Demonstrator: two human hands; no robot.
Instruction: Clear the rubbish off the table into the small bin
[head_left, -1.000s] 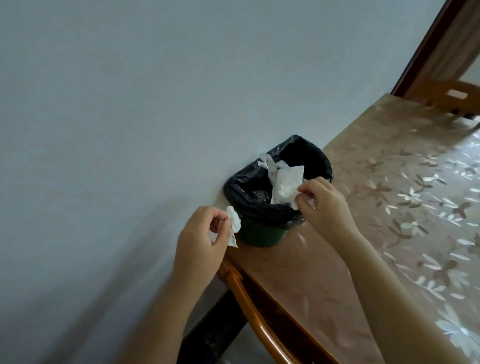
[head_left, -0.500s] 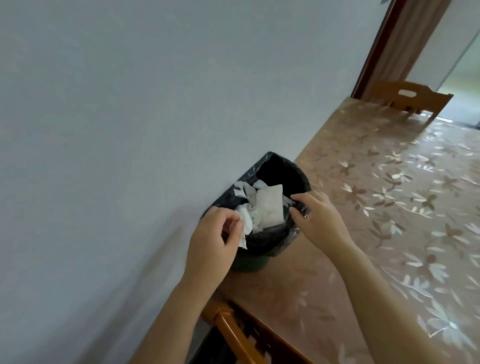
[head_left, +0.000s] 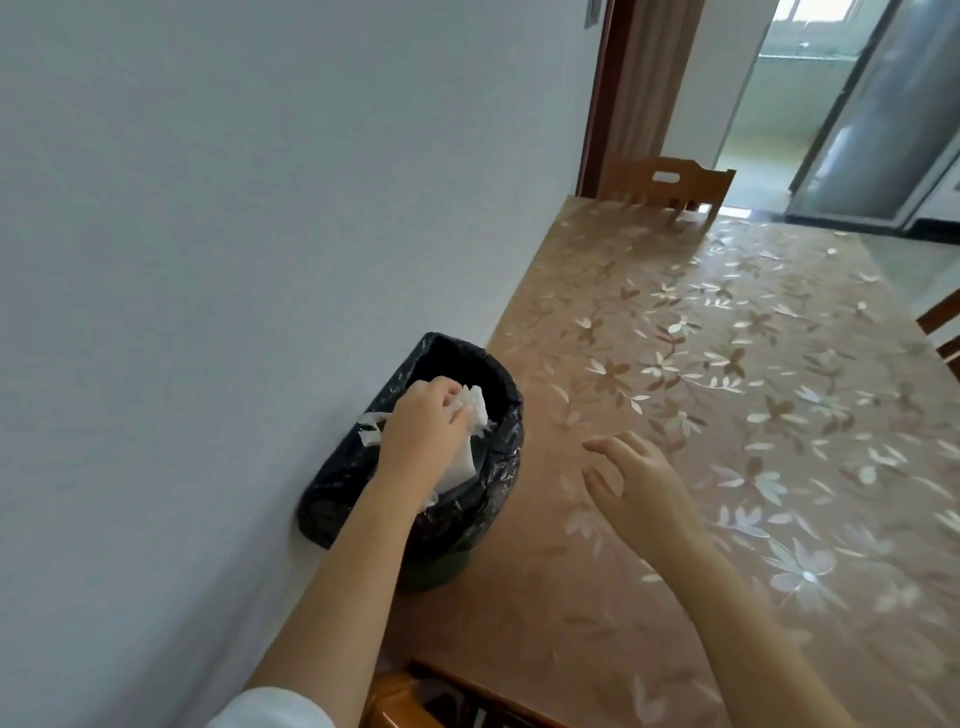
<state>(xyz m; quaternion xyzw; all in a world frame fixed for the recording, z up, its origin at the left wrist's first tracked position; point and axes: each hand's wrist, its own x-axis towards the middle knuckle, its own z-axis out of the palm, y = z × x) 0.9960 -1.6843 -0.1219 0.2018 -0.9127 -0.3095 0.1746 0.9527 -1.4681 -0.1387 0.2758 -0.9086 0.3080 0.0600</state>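
A small green bin lined with a black bag (head_left: 493, 493) stands on the table against the wall. My left hand (head_left: 423, 434) is over the bin's mouth and pinches a crumpled white tissue (head_left: 111, 410) (head_left: 475, 413). More white paper (head_left: 460, 467) lies inside the bin under that hand. My right hand (head_left: 636, 480) hovers over the table just right of the bin, fingers loosely spread, holding nothing.
The table (head_left: 727, 389) has a brown floral cover and runs along a white wall (head_left: 234, 234). A wooden chair (head_left: 670, 184) stands at its far end before a doorway. Another chair back (head_left: 943, 325) shows at the right edge, and a chair rail (head_left: 395, 709) at the near edge.
My left hand has moved from the bin's near rim to over its mouth with the tissue. My right hand has let go of the bin's rim and drawn back over the table.
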